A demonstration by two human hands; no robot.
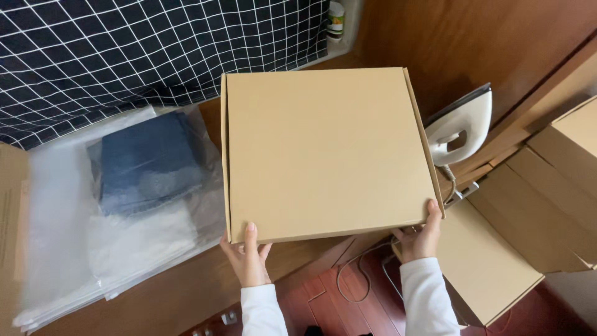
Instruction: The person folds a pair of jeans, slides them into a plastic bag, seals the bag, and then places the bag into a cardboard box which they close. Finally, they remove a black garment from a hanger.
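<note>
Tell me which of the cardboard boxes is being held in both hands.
The big square closed box in the middle: the left hand and right hand grip its near corners. The other boxes sit stacked at the right, untouched.

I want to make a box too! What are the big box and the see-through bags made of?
The box looks like plain brown cardboard: matte, flat, with folded edges. The bags look like thin clear plastic: shiny, wrinkly, and you can see dark blue cloth through one.

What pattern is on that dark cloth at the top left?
The cloth is dark navy with a white grid of squares, seen in the head view.
</note>
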